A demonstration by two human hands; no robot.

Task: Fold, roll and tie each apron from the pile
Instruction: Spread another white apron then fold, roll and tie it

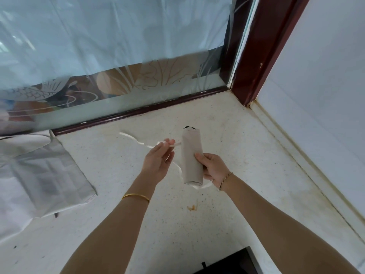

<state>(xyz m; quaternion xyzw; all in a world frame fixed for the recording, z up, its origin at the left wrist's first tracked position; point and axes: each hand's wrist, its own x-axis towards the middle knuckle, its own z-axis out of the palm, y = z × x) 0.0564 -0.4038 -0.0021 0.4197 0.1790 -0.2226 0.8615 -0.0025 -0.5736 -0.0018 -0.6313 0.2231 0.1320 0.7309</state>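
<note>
A beige apron rolled into a tight cylinder (191, 153) is held upright above the speckled counter. My right hand (213, 168) grips its lower half from the right side. My left hand (160, 158) is just left of the roll and pinches the white tie strap (136, 140) between thumb and fingertips. The strap trails off to the left in the air, and another length loops under the bottom of the roll. A pile of pale grey aprons (39, 175) lies flat on the counter at the left.
The speckled counter (246, 155) ends at a frosted glass window with a dark red frame (138, 112) behind and a white wall (325, 95) on the right. A small brown stain (192, 208) marks the counter. A dark opening (227, 262) shows at the bottom.
</note>
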